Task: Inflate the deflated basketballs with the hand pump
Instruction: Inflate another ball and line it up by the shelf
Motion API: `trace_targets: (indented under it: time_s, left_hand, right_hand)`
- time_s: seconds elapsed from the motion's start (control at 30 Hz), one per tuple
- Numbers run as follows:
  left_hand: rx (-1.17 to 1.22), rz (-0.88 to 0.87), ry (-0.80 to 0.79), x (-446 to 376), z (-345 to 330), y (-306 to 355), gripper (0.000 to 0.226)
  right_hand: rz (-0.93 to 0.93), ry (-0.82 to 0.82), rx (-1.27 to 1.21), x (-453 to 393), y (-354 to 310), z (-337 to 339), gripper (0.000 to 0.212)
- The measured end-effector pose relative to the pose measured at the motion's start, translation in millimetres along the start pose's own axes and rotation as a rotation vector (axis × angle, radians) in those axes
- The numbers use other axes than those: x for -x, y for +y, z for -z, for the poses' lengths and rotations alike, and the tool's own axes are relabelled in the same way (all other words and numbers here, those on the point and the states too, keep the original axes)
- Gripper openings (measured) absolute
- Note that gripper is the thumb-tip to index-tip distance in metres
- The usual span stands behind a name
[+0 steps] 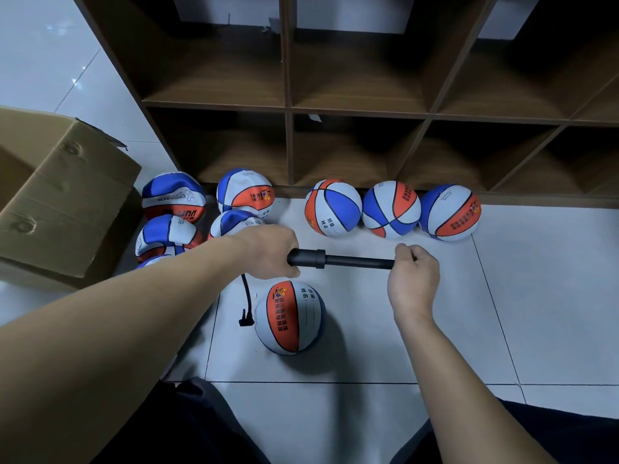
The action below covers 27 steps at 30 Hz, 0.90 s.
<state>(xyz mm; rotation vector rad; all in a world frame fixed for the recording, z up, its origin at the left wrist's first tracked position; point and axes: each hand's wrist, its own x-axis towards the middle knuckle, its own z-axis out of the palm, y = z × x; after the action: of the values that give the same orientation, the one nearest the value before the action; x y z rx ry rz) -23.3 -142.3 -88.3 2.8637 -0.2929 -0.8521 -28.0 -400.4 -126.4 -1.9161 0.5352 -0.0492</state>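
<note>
Three round, firm basketballs are sitting in a row against the foot of the wooden cubby shelf (355, 108): one (333, 206), a second (391, 209) touching it, and a third (449, 212) at the right end. A fourth round ball (289, 317) is lying on the pale tiled floor (502, 313) nearest the person. At least five crumpled, deflated balls (174, 195) are lying in a cluster at the left, some hidden behind the forearm, just beside an open cardboard box (60, 202). One black hand pump (335, 259) is being held level above the near ball. The left hand (268, 251) is wrapping tightly around the pump's thicker barrel, and the right hand (413, 272) is curling closed around the handle end. A black hose (247, 296) is hanging from the barrel, its tip meeting the near ball's left side.
</note>
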Motion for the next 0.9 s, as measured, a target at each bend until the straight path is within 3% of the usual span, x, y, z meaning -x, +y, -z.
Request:
trace_targets:
  time_s: [0.27,0.47,0.9]
  left_hand:
    - [-0.093,-0.020,0.053,1,-1,15,0.023]
    - [-0.106,-0.024,0.097,1,-9,26,0.033]
    - [-0.066,-0.084,0.159,1,-18,47,0.025]
  right_hand:
    - [-0.042,0.108,-0.004,15,-3,-9,0.040]
    - [-0.029,0.049,0.046,27,-2,-18,0.038]
    - [0.124,-0.065,0.092,53,-6,-33,0.036]
